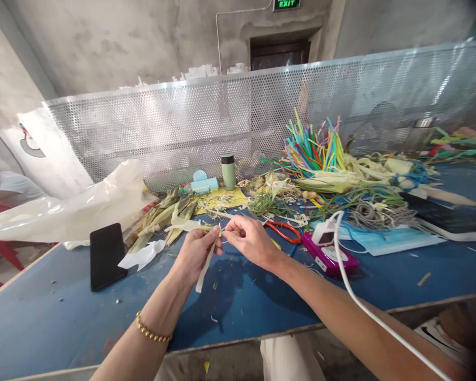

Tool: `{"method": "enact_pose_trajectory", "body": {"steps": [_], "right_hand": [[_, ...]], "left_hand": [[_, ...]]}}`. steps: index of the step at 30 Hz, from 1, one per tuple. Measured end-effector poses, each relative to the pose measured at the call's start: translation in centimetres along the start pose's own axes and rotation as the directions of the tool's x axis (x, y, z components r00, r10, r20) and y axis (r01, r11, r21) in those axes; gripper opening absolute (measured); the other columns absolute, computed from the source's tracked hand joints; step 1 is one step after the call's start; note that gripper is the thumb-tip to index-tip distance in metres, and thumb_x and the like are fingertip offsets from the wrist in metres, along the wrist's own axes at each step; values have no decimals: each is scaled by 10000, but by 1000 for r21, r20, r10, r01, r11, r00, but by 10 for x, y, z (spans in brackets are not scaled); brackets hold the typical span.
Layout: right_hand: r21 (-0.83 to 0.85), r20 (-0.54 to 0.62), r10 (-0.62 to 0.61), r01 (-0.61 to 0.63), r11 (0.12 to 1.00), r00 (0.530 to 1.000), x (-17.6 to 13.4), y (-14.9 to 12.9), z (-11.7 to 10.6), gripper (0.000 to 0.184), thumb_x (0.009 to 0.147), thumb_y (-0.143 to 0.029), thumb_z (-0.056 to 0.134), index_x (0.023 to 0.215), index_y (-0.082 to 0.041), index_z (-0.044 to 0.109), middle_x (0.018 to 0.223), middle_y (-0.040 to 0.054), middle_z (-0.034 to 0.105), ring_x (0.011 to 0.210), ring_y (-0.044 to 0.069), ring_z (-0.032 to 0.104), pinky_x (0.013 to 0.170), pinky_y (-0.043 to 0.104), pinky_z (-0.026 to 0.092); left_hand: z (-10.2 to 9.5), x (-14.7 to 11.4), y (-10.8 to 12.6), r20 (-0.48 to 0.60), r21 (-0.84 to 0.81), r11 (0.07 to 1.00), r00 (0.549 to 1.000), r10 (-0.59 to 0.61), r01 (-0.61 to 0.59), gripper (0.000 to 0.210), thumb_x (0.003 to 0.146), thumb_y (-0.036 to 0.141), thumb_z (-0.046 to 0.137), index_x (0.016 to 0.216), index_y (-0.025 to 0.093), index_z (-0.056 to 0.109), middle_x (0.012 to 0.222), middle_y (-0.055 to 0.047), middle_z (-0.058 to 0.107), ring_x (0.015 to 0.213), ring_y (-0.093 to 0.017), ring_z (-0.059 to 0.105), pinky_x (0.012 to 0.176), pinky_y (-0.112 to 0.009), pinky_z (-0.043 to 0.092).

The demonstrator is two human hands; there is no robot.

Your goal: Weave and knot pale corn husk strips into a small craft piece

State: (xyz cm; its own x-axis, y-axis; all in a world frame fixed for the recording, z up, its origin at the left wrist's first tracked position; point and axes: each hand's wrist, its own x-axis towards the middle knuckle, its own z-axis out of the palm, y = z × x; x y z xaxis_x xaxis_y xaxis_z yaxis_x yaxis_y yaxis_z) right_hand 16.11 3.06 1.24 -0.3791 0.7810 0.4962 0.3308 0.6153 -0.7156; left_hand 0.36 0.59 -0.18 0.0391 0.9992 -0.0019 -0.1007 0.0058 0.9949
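Observation:
Above the blue table, both my hands meet in the middle of the view. My left hand (198, 247) is closed in a pinch on a pale corn husk strip (204, 271), one end of which hangs down below the fingers. Another pale length sticks out to the left above that hand. Close beside it, the fingers of my right hand (249, 239) are pinched on the same strip near its upper part. Fingertips hide the exact spot where the strip is held. Red-handled scissors (285, 232) lie just beyond my right hand.
A black phone (106, 256), a white scrap (143, 255) and dried husks (158, 222) lie left. Behind stand a green bottle (228, 173) and colourful pipe cleaners (315, 148). A purple device (329, 255) with a white cable (343, 264) lies right, near a blue mask (396, 241).

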Motion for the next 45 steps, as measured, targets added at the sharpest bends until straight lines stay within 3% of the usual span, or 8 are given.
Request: {"method": "enact_pose_trajectory", "body": {"steps": [7, 10, 13, 17, 21, 32, 40, 45], "right_hand": [[-25, 14, -32, 32, 999, 999, 1, 3, -5, 163, 833, -259, 542, 705, -161, 564, 599, -14, 532, 525, 89, 441, 509, 204, 351], [-30, -35, -74, 73, 997, 997, 3, 6, -11, 209, 881, -298, 493, 776, -153, 600, 775, 33, 602, 532, 81, 494, 506, 199, 373], [6, 90, -47, 47, 999, 995, 4, 7, -16, 278, 913, -336, 447, 852, -148, 643, 836, 41, 620, 463, 61, 510, 473, 197, 375], [21, 271, 20, -27, 999, 962, 3, 2, -19, 290, 914, -321, 448, 825, -133, 651, 592, -12, 558, 407, 69, 485, 452, 193, 348], [-55, 250, 20, -6, 998, 968, 5, -2, -24, 198, 853, -238, 544, 719, -123, 635, 536, -26, 525, 472, 71, 449, 494, 196, 322], [-216, 189, -172, 212, 953, 967, 6, 0, -24, 104, 832, -86, 580, 739, -124, 607, 732, 8, 565, 662, 94, 475, 621, 212, 334], [-208, 171, -216, 250, 946, 961, 6, 5, -21, 133, 826, -61, 572, 711, -125, 592, 717, 6, 563, 663, 93, 475, 632, 213, 340], [-122, 184, -126, 150, 981, 975, 3, 1, -24, 133, 848, -221, 579, 761, -132, 626, 678, -5, 558, 589, 84, 452, 547, 209, 326]], "left_hand": [[5, -4, 5, -20, 71, 995, 997, 69, -68, 405, 788, 455, 613, 518, 154, 582, 462, -30, 558, 414, -91, 407, 472, -246, 288], [10, -8, 9, -21, 130, 982, 989, 144, -140, 401, 782, 424, 624, 487, 158, 570, 450, -24, 541, 438, -103, 444, 519, -252, 334], [14, -11, 13, 12, 187, 964, 982, 190, -189, 404, 777, 411, 627, 464, 164, 566, 447, -32, 545, 463, -121, 473, 554, -263, 366], [15, -11, 14, 36, 238, 953, 982, 184, -187, 413, 788, 399, 609, 449, 169, 556, 433, -32, 538, 460, -122, 459, 550, -265, 359], [10, -9, 11, 32, 309, 930, 979, 200, -200, 412, 801, 380, 596, 454, 166, 539, 427, -15, 527, 459, -109, 442, 554, -256, 344], [8, -9, 9, 106, 353, 915, 980, 168, -195, 404, 805, 370, 579, 465, 165, 509, 438, 9, 501, 461, -96, 429, 539, -243, 339], [7, -10, 11, 141, 367, 913, 981, 132, -175, 400, 810, 374, 579, 478, 160, 516, 436, 8, 502, 451, -89, 424, 537, -238, 341], [8, -10, 9, 111, 306, 943, 989, 101, -130, 434, 798, 434, 601, 480, 155, 507, 423, 6, 495, 421, -81, 412, 507, -233, 321]]}}
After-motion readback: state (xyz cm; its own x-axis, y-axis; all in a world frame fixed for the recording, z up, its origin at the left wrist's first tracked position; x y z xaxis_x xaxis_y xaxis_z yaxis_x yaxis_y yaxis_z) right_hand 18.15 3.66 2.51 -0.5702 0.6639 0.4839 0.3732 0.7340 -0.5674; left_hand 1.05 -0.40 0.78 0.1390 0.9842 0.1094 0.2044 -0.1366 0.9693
